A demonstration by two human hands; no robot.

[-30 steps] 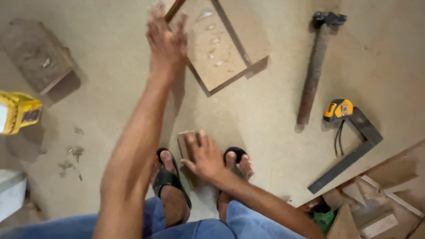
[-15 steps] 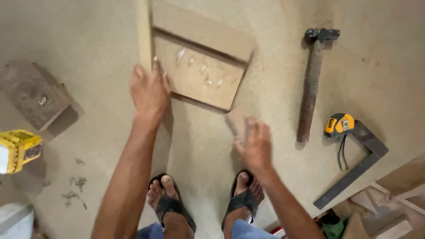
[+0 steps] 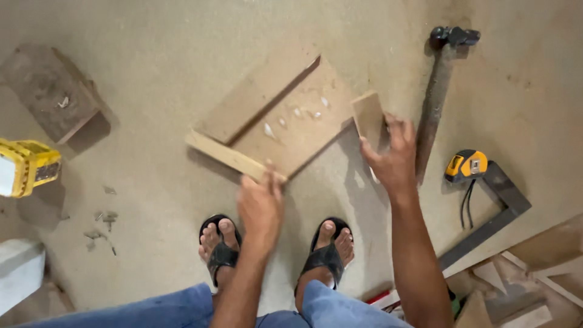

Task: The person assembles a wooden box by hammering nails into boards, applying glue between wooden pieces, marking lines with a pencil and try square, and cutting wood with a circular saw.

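A flat wooden panel [image 3: 291, 130] with two raised strips along its edges lies on the floor in front of my feet, with pale glue blobs on its face. My left hand [image 3: 261, 203] grips the near end of the light strip [image 3: 228, 156] at the panel's lower corner. My right hand [image 3: 395, 159] holds a small wooden block [image 3: 368, 116] against the panel's right edge.
A hammer [image 3: 438, 91] lies to the right of the panel. A yellow tape measure [image 3: 464, 166] and a metal square [image 3: 495, 209] sit further right. A yellow tool [image 3: 24, 167] is at the left edge, a wooden block [image 3: 51, 91] upper left, wood offcuts [image 3: 528, 285] lower right.
The panel has turned and come closer to my feet. My left hand slid to its lower corner. My right hand carried the small block up to the panel's right edge.
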